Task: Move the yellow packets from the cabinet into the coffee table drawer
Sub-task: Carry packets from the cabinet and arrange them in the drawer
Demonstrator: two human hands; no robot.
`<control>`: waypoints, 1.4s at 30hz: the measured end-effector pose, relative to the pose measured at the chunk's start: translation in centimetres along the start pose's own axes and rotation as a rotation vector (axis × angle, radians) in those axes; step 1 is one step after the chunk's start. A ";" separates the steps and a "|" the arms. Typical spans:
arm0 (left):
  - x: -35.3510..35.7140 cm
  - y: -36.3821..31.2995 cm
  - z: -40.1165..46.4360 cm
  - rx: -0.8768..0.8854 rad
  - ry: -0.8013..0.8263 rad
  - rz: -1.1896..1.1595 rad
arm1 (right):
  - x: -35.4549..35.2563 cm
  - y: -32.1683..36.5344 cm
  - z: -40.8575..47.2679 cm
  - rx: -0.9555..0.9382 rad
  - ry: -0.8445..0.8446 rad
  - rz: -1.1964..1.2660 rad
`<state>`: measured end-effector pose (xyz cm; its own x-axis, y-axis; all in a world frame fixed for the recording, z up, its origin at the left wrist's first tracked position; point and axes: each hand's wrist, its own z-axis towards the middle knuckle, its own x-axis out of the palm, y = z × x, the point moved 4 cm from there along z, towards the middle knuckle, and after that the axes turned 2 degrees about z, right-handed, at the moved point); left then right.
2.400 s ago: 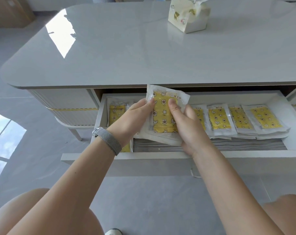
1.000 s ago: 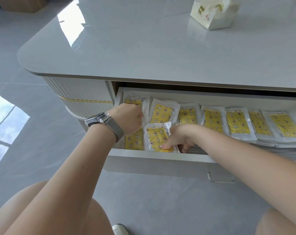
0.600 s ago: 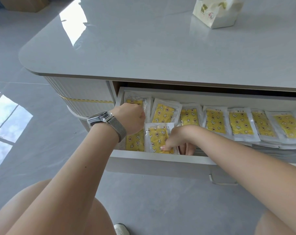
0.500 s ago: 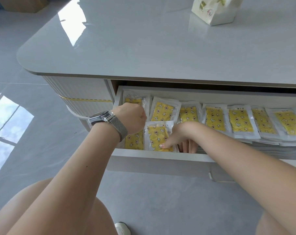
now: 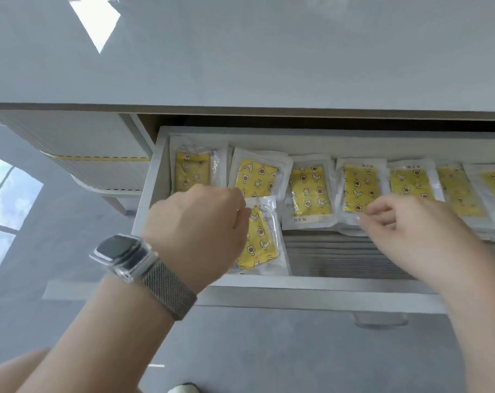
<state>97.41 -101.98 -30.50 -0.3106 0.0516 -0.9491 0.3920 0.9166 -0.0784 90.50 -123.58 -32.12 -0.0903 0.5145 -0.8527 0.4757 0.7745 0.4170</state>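
Note:
The coffee table drawer (image 5: 311, 286) stands pulled out. Yellow packets (image 5: 359, 188) in clear wrappers lie in a row along its back. One more yellow packet (image 5: 259, 242) lies in front, at the left. My left hand (image 5: 198, 231), with a watch on its wrist, sits curled over the drawer's front left. Its fingers pinch the top left corner of that front packet, and the fingertips are hidden. My right hand (image 5: 410, 231) hovers over the middle of the drawer with loose fingers and holds nothing.
The grey glossy table top (image 5: 240, 52) overhangs the back of the drawer. A ribbed white cabinet side (image 5: 84, 143) with a yellow strip lies to the left. Grey folded material (image 5: 334, 251) lines the drawer floor. Below is grey tiled floor (image 5: 269, 350).
My right hand has let go of the front packet and moved right and up, off it. My left hand stays curled at the drawer's left. The camera has moved closer.

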 end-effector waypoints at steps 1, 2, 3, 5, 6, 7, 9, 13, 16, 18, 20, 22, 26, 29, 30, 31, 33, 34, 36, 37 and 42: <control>0.5 -1.3 0.2 0.020 -0.004 -0.004 | 0.8 -0.4 0.5 0.000 0.024 -0.013; 0.9 -2.2 0.1 0.038 0.002 -0.007 | 1.1 -0.1 0.6 -0.015 0.024 -0.007; 1.5 -3.0 0.2 0.055 0.020 -0.006 | 1.2 0.2 0.7 -0.037 0.005 0.013; 2.3 -3.4 1.1 0.071 0.031 -0.004 | 1.4 0.3 1.2 -0.064 -0.033 0.029; 2.3 -3.3 1.6 0.061 0.027 0.002 | 1.6 0.3 1.3 -0.052 -0.025 0.028; 2.3 -3.1 1.8 0.049 0.016 0.011 | 1.8 0.3 1.4 -0.029 -0.001 0.022; 1.8 -3.3 1.8 0.031 -0.023 0.012 | 2.1 0.1 1.5 0.022 0.040 -0.002; 1.2 -3.1 0.6 -0.014 -0.079 -0.077 | 1.8 0.1 1.7 0.065 0.040 -0.032; 1.0 -2.7 -1.3 0.027 -0.161 -0.247 | 1.6 0.8 1.9 0.005 0.069 -0.045; 1.3 -2.3 -2.7 0.068 -0.219 -0.394 | 1.5 2.2 1.8 -0.102 0.133 0.096; 1.3 -1.4 -4.7 0.039 -0.242 -0.451 | 1.0 3.4 1.3 -0.186 0.108 0.295; 1.0 -0.3 -6.7 0.043 -0.253 -0.450 | 0.3 3.6 0.7 -0.213 -0.016 0.350; 0.6 1.6 -10.1 0.060 -0.168 -0.375 | 0.2 3.1 -0.7 -0.214 -0.077 0.205; -1.0 2.1 -11.4 0.000 -0.010 -0.366 | 0.5 3.2 -2.1 -0.122 0.184 0.054; -2.1 2.1 -11.7 -0.031 0.053 -0.379 | 0.2 3.3 -2.9 -0.094 0.269 -0.007; -3.5 1.9 -11.8 -0.046 0.120 -0.392 | -0.5 3.5 -3.8 -0.083 0.316 -0.069; -6.3 1.7 -11.9 -0.041 0.232 -0.352 | -3.1 4.8 -5.5 -0.044 0.352 -0.147; -7.6 2.2 -12.1 -0.049 0.270 -0.328 | -4.6 5.7 -6.4 -0.011 0.386 -0.174; -10.2 3.8 -13.1 -0.065 0.368 -0.278 | -7.5 8.2 -8.3 0.049 0.497 -0.238; -11.6 4.8 -13.9 -0.061 0.405 -0.251 | -9.0 9.6 -9.2 0.068 0.536 -0.265; -21.8 9.9 -17.7 -0.125 0.475 -0.260 | -18.2 18.9 -12.8 0.045 0.542 -0.259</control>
<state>92.71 -87.02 -5.23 -0.7512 -0.0364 -0.6590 0.1535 0.9615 -0.2281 89.99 -113.60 -4.64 -0.6356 0.4346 -0.6380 0.4143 0.8894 0.1931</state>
